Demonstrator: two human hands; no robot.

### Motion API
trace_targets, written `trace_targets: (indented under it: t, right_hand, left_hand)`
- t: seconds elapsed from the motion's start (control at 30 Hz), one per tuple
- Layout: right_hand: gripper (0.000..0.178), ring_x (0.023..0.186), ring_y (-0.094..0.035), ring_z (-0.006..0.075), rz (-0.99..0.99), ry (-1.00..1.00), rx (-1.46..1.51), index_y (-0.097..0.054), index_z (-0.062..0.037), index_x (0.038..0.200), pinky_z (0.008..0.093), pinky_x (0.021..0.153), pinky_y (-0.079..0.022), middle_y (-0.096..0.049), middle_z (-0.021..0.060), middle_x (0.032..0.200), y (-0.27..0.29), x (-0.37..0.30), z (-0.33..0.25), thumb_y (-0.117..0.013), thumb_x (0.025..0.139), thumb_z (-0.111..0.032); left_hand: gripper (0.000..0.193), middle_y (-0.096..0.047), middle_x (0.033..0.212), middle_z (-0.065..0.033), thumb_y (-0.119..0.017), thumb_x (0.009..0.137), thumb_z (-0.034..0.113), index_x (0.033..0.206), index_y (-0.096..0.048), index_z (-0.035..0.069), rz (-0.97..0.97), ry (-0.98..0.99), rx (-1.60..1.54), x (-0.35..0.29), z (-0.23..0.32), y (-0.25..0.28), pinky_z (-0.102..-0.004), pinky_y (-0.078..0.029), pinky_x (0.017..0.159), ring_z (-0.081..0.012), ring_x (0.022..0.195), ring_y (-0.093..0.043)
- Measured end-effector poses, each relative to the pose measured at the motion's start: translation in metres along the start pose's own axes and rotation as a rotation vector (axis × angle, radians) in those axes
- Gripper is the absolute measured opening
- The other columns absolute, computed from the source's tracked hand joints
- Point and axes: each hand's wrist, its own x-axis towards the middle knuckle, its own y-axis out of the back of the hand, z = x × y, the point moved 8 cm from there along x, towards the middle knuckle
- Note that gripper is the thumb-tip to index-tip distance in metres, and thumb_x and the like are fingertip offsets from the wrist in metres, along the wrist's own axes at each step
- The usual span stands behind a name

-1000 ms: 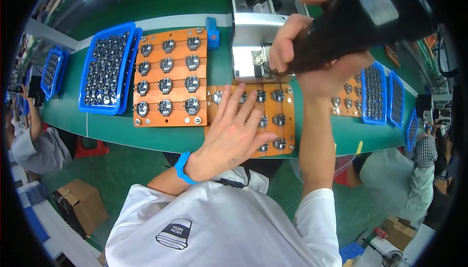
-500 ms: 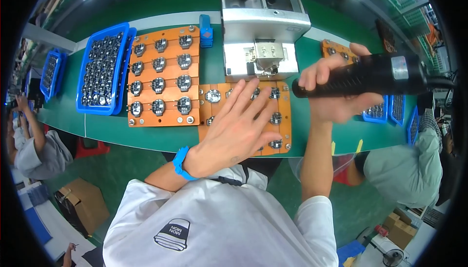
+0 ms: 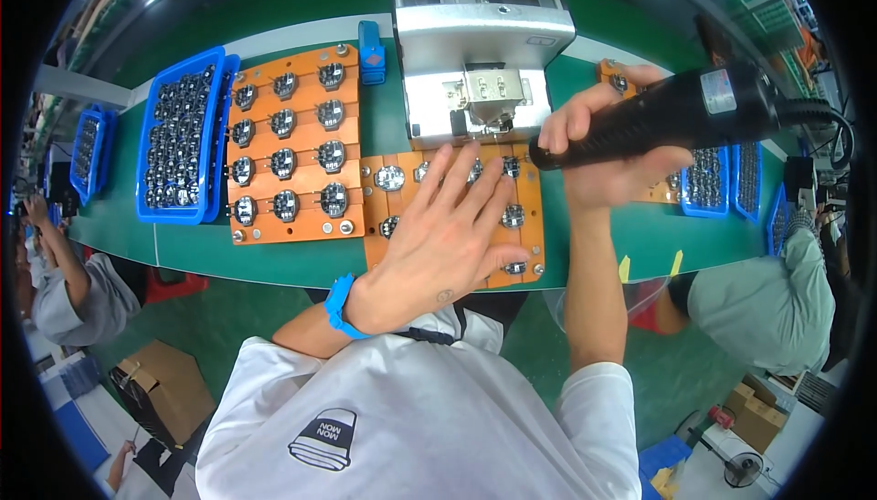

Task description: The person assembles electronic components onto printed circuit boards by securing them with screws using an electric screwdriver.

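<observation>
My left hand (image 3: 448,244), a blue band on its wrist, lies palm down with fingers spread over an orange fixture plate (image 3: 530,191). Small round circuit boards (image 3: 513,216) sit in that plate; my hand hides several of them. Closed around a black corded electric screwdriver (image 3: 671,116) is my right hand (image 3: 612,180), raised to the right of the plate. The tool lies almost level, its narrow end to the left and its cord to the right; no bit shows. Beyond my left fingertips stands a silver metal machine (image 3: 484,30) with a small block at its front.
Another orange plate (image 3: 306,189) bearing round boards adjoins on the left, beside a blue tray (image 3: 169,219) full of boards. A blue clip-like object (image 3: 372,52) lies behind. More blue trays (image 3: 705,211) stand at right. People sit at both sides; a cardboard box (image 3: 169,390) is lower left.
The screwdriver in my right hand has shifted a little left and tilts slightly more, cord end up. My left hand stays spread on the plate. The whole view has shifted slightly.
</observation>
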Motion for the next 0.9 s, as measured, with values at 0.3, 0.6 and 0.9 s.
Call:
trace_targets:
  t: [0.3,0.6,0.9]
  right_hand:
    - [0.095,0.055,-0.056,0.0220,-0.030,-0.026,-0.032,-0.036,-0.0077,0.129,0.0354,0.053,-0.049,-0.055,0.0110,0.071,-0.006,0.000,0.006,-0.042,0.075,-0.086]
    - [0.103,0.053,-0.053,0.0219,-0.141,0.121,0.087,-0.016,-0.0046,0.148,0.0374,0.052,-0.050,-0.054,0.0124,0.076,-0.042,0.030,-0.039,-0.042,0.082,-0.080]
    - [0.110,0.059,-0.055,0.0258,-0.203,0.184,-0.121,-0.013,-0.0064,0.148,0.0412,0.059,-0.051,-0.055,0.0164,0.083,-0.076,0.037,-0.043,-0.037,0.077,-0.087]
  left_hand:
    - [0.067,-0.052,0.134,-0.0172,-0.058,0.085,0.054,0.125,-0.057,0.001,-0.049,0.031,0.010,0.002,-0.003,-0.003,-0.0505,-0.026,0.113,-0.0386,0.134,-0.037]
    - [0.068,-0.055,0.127,-0.0238,-0.059,0.085,0.051,0.119,-0.058,-0.009,0.034,-0.012,-0.023,0.001,0.000,0.003,-0.0507,-0.027,0.113,-0.0421,0.129,-0.041]
    - [0.065,-0.052,0.132,-0.0206,-0.060,0.085,0.050,0.121,-0.058,-0.004,0.025,-0.002,-0.019,-0.001,-0.001,0.003,-0.0515,-0.026,0.113,-0.0413,0.131,-0.038]
